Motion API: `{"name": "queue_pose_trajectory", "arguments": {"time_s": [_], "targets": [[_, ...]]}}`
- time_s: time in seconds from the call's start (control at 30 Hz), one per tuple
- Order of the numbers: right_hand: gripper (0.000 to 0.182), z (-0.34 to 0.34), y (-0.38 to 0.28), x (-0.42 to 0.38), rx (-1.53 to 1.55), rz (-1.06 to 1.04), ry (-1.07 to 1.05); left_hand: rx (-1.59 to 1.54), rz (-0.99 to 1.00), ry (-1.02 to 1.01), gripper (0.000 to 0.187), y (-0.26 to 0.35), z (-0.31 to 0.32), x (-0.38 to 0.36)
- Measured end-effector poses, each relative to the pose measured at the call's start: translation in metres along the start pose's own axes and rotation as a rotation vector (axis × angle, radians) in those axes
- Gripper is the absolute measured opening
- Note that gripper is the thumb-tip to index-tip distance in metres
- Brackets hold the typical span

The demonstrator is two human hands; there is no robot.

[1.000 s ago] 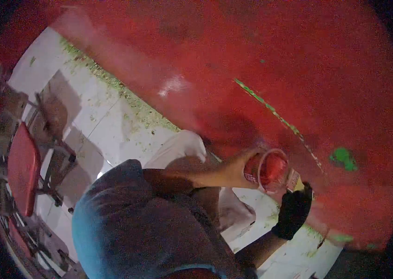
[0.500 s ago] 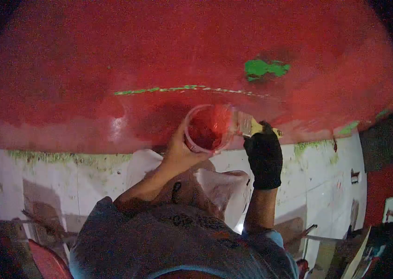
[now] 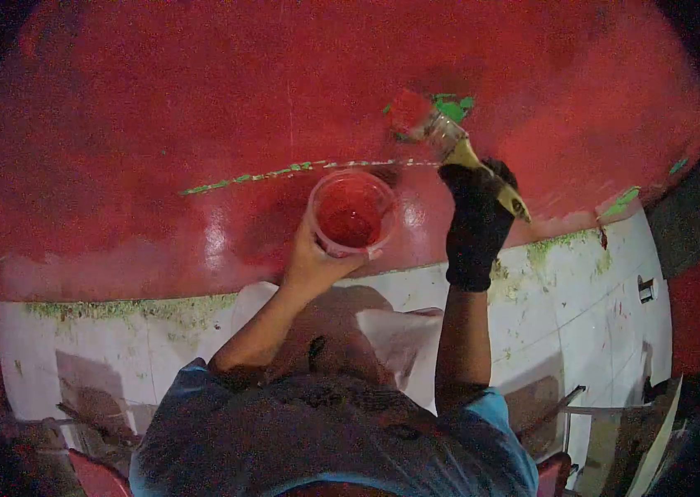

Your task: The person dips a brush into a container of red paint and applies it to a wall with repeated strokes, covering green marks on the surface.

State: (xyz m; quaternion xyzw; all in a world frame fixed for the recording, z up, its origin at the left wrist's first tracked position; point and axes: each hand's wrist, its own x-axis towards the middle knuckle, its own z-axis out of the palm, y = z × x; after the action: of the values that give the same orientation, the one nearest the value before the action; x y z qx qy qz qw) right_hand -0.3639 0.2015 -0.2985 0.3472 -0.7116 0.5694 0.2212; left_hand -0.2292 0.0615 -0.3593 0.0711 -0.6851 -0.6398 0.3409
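Bare fingers of my left hand (image 3: pixel 317 269) wrap round a clear plastic tub (image 3: pixel 351 213) with red paint inside. My right hand (image 3: pixel 482 219), in a black glove, is closed on the wooden handle of a paintbrush (image 3: pixel 460 149). Red paint coats the bristles, which lie against the red wall (image 3: pixel 283 91) over part of a green patch (image 3: pixel 453 108). Some green still shows beside the brush. Below it, a broken line of green and white marks (image 3: pixel 259 176) runs across the red, just above the tub.
Below the red area is a white surface (image 3: pixel 192 348) with greenish stains along its upper edge. More green spots (image 3: pixel 621 203) show at the right end of the red. Red curved shapes (image 3: pixel 97 474) appear at the lower left and lower right.
My right hand has moved the brush from the tub's rim up to the green patch, part of which the bristles now cover. The tub sits slightly further left and higher in view.
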Motion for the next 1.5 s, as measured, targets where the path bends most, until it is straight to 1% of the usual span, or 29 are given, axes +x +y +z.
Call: {"name": "queue_pose_trajectory", "arguments": {"time_s": [0.07, 0.17, 0.2, 0.23, 0.27, 0.3, 0.33, 0.37, 0.4, 0.47, 0.53, 0.57, 0.6, 0.63, 0.67, 0.77, 0.83, 0.9, 0.93, 1.0, 1.07, 1.13, 1.17, 1.23, 1.27, 1.33, 1.37, 1.43, 1.5], "targets": [[0.014, 0.000, 0.004, 0.001, 0.029, 0.044, 0.278, 0.003, -0.059, 0.025, 0.096, 0.008, -0.005, -0.009], [0.014, 0.001, -0.007, -0.008, 0.115, 0.062, 0.374, 0.076, -0.093, 0.098, 0.100, 0.024, -0.016, -0.021], [0.016, 0.000, -0.009, -0.014, 0.156, 0.074, 0.422, 0.050, -0.100, 0.132, 0.095, 0.027, -0.021, -0.025], [0.015, -0.001, -0.007, -0.023, -0.161, 0.087, 0.283, 0.025, -0.109, 0.164, 0.091, 0.029, -0.025, -0.029], [0.015, 0.020, 0.006, -0.035, -0.080, 0.037, 0.286, 0.029, -0.108, 0.158, 0.091, 0.030, -0.029, -0.033], [0.017, 0.030, 0.013, -0.044, 0.140, 0.068, 0.116, 0.109, -0.050, 0.193, 0.090, 0.032, -0.033, -0.036], [0.019, 0.034, -0.009, -0.045, 0.105, -0.069, -0.005, 0.189, 0.008, 0.227, 0.090, 0.034, -0.035, -0.038], [0.022, 0.047, -0.011, -0.052, 0.307, 0.015, -0.110, 0.190, 0.008, 0.217, 0.090, 0.038, -0.038, -0.041], [0.023, 0.051, -0.022, -0.060, 0.805, 0.238, -0.046, 0.272, 0.026, 0.238, 0.088, 0.045, -0.039, -0.041], [0.020, 0.043, -0.032, -0.055, 0.367, -0.185, -0.041, 0.355, 0.046, 0.261, 0.087, 0.046, -0.047, -0.044], [0.016, 0.037, -0.005, -0.053, 0.293, -0.035, -0.038, 0.354, -0.102, 0.274, 0.082, 0.040, -0.056, -0.051], [0.014, 0.030, -0.011, -0.042, -0.098, 0.119, 0.044, 0.358, -0.104, 0.272, 0.082, 0.037, -0.059, -0.052], [0.012, 0.027, 0.006, -0.029, 0.022, 0.041, 0.223, 0.261, -0.117, 0.267, 0.080, 0.034, -0.061, -0.052], [0.013, 0.017, 0.003, -0.022, 0.125, 0.116, 0.332, 0.162, -0.126, 0.263, 0.078, 0.033, -0.063, -0.052], [0.017, 0.007, 0.011, -0.015, -0.001, 0.086, 0.392, 0.161, -0.124, 0.261, 0.078, 0.037, -0.062, -0.051], [0.021, 0.005, 0.021, -0.022, -0.058, 0.079, 0.472, 0.085, -0.161, 0.236, 0.073, 0.046, -0.059, -0.052], [0.023, 0.027, 0.053, -0.051, -0.203, -0.055, 0.207, 0.170, -0.101, 0.284, 0.069, 0.041, -0.059, -0.056], [0.025, 0.042, -0.007, -0.047, 0.329, 0.086, -0.017, 0.073, -0.127, 0.309, 0.068, 0.048, -0.051, -0.057], [0.025, 0.048, -0.014, -0.049, 0.325, 0.090, 0.003, -0.027, -0.147, 0.347, 0.067, 0.050, -0.048, -0.056], [0.022, 0.054, -0.020, -0.049, 0.157, -0.318, 0.061, 0.104, -0.200, 0.286, 0.065, 0.048, -0.056, -0.055], [0.014, 0.044, 0.030, -0.048, 0.493, 0.201, 0.167, 0.236, -0.260, 0.244, 0.064, 0.046, -0.065, -0.058], [0.015, 0.012, 0.001, -0.013, 0.094, 0.058, 0.352, 0.306, -0.385, 0.203, 0.060, 0.046, -0.070, -0.060], [0.015, 0.005, 0.005, -0.007, 0.094, 0.059, 0.357, 0.309, -0.382, 0.198, 0.060, 0.046, -0.069, -0.060], [0.017, -0.006, 0.012, 0.000, 0.072, 0.038, 0.507, 0.379, -0.096, 0.255, 0.056, 0.046, -0.064, -0.062], [0.017, -0.004, 0.012, -0.003, 0.068, 0.042, 0.512, 0.380, -0.098, 0.248, 0.056, 0.045, -0.066, -0.063], [0.017, 0.010, 0.004, -0.017, 0.128, -0.093, 0.366, 0.519, -0.340, 0.180, 0.055, 0.040, -0.075, -0.063], [0.017, 0.019, -0.002, -0.024, 0.157, -0.159, 0.296, 0.525, -0.339, 0.168, 0.055, 0.032, -0.081, -0.065], [0.017, 0.036, -0.009, -0.034, 0.215, -0.295, 0.160, 0.341, -0.506, 0.154, 0.056, 0.005, -0.093, -0.070], [0.017, 0.030, -0.011, -0.029, 0.242, -0.357, 0.104, 0.314, -0.464, 0.149, 0.057, -0.009, -0.101, -0.071]]}}
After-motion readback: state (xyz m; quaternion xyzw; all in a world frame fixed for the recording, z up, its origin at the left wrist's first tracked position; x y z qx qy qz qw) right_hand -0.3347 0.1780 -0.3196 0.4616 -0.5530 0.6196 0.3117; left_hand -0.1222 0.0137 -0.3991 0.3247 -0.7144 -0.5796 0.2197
